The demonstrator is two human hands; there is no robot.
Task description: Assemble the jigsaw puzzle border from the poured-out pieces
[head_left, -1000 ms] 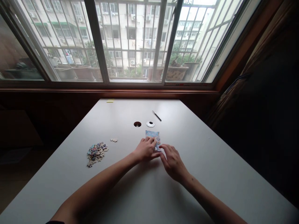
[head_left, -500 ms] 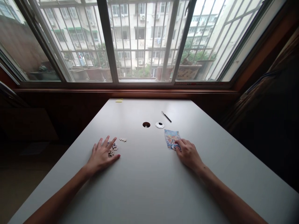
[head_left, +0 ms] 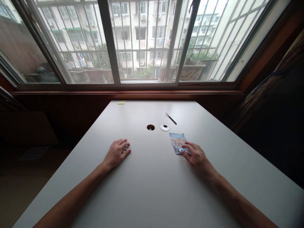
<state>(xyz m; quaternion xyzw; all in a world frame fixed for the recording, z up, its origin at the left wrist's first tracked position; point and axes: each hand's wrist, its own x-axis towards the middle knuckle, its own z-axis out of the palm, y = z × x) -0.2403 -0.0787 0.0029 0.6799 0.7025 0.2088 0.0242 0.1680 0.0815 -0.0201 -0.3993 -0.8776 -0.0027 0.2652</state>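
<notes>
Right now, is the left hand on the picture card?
No, the left hand is over the puzzle pieces, while the picture card lies at the right hand.

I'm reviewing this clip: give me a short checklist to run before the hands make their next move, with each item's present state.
1. Left hand at the puzzle pieces: ok, cupped over them.
2. All pieces gathered under that hand: cannot tell; only some show between thumb and fingers.
3. Right hand at the sheet: ok, fingertips over its near right part.
4. Sheet's printed side up: ok.
5. Pen apart from both hands: ok, it lies beyond the sheet.
6. Table hole covered: not ok; it is open, with the ring lying beside it.
</notes>
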